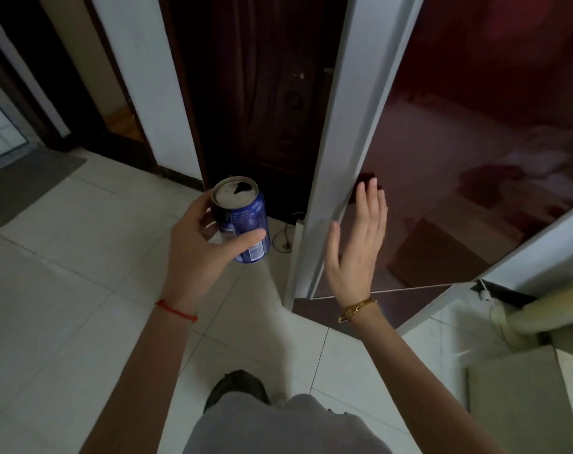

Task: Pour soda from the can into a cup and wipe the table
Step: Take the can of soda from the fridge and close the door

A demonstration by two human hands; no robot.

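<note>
Seen from the head camera, the left hand (pixel 198 239) reaches forward at about waist height with a red string (pixel 176 310) round its wrist, its fingers and thumb curled round a blue can (pixel 242 221), which it holds in the air above the white tiled floor (pixel 65 273), well clear of it. The can leans a little to the right; its silver top faces up with the opening showing dark. White print and a small barcode patch run down its side, but the lettering is too blurred to read, and what is inside cannot be made out. The right hand (pixel 357 244), with a gold bracelet (pixel 357 309) on the wrist, is raised with straight, slightly spread fingers holding nothing, its fingertips at the white edge of a glossy dark red door (pixel 458 142). A dark shoe (pixel 237 388) shows below, beside a grey trouser leg (pixel 278 427).
</note>
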